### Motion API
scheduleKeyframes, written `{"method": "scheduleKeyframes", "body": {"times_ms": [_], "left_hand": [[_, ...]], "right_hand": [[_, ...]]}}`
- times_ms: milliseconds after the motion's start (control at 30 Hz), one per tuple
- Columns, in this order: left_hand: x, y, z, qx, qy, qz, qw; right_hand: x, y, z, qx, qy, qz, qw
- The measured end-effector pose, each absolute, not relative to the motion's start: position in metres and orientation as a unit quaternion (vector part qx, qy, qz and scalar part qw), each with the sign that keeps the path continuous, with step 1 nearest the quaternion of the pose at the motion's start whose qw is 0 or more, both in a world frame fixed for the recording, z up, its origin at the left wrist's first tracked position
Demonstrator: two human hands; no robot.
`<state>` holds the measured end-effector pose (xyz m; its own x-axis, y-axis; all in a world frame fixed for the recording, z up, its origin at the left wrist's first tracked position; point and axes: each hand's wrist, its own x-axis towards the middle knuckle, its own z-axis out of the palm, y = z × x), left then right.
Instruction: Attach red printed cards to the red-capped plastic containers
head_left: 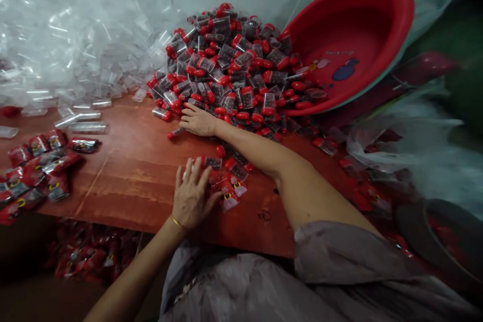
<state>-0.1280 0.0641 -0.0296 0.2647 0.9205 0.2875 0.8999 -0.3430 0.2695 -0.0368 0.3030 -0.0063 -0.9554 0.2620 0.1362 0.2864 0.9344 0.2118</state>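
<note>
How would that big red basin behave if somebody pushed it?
The red basin would probably rock or tip, since it sits steeply tilted. It looks like moulded plastic, so likely fairly stiff and light for its size. Red-capped containers crowd its lower rim and might scatter.

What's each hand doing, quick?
Left hand: open, fingers spread, beside the red printed wrappers.
Right hand: open, palm down at the edge of the red-capped containers.

a dark bucket (412, 226) sits at right, near clear plastic sheeting (433, 153).
</note>
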Motion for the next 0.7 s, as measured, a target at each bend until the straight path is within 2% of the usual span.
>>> {"method": "scheduleKeyframes", "body": {"times_ms": [100,267,433,700], "left_hand": [[-0.108,0.047,-0.036,0.828,0.524,0.189,0.066],[-0.107,0.037,-0.042,0.816,0.542,0.188,0.074],[-0.125,0.042,-0.037,0.758,0.619,0.205,0.011],[-0.146,0.065,-0.027,0.696,0.697,0.172,-0.018]], "right_hand": [[-0.021,0.293,-0.004,-0.16,-0.982,-0.079,0.065],[-0.006,0.241,0.004,-0.236,-0.962,-0.025,0.135],[0.024,0.199,-0.009,-0.179,-0.98,-0.026,0.089],[0.09,0.195,-0.019,-0.206,-0.973,-0.04,0.091]]}}
